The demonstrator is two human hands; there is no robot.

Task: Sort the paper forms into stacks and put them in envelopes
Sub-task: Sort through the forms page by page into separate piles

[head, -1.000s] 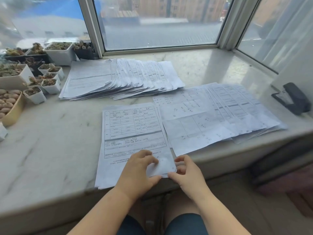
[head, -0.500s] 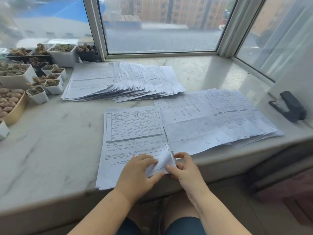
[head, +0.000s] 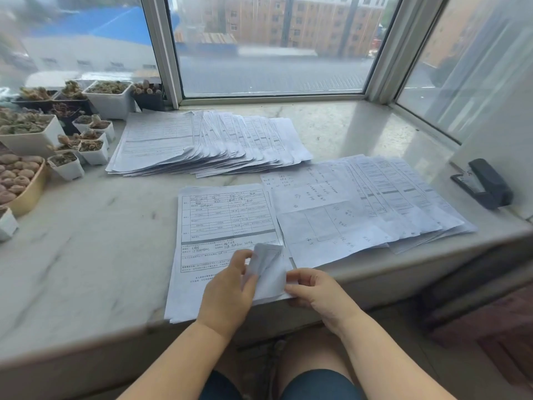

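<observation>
A stack of printed forms (head: 225, 223) lies at the front edge of the marble sill. My left hand (head: 227, 293) curls the bottom right corner of its top sheet (head: 268, 264) upward, fingers and thumb pinching it. Just right of that corner, my right hand (head: 320, 295) pinches the edge of the sheets underneath. A fanned spread of forms (head: 207, 142) lies further back near the window. Another fanned spread of forms (head: 366, 206), partly face down, lies to the right of the front stack.
The marble sill (head: 86, 241) carries several white pots of succulents (head: 95, 145) at the left and a tan bowl (head: 28, 192) at the far left. A black stapler (head: 484, 183) sits at the right by the wall. The window frame (head: 271, 96) runs behind.
The bottom right corner of the top form has been lifted and curled higher by my left hand. My right hand stays at the lower sheets' edge. The camera has tilted slightly.
</observation>
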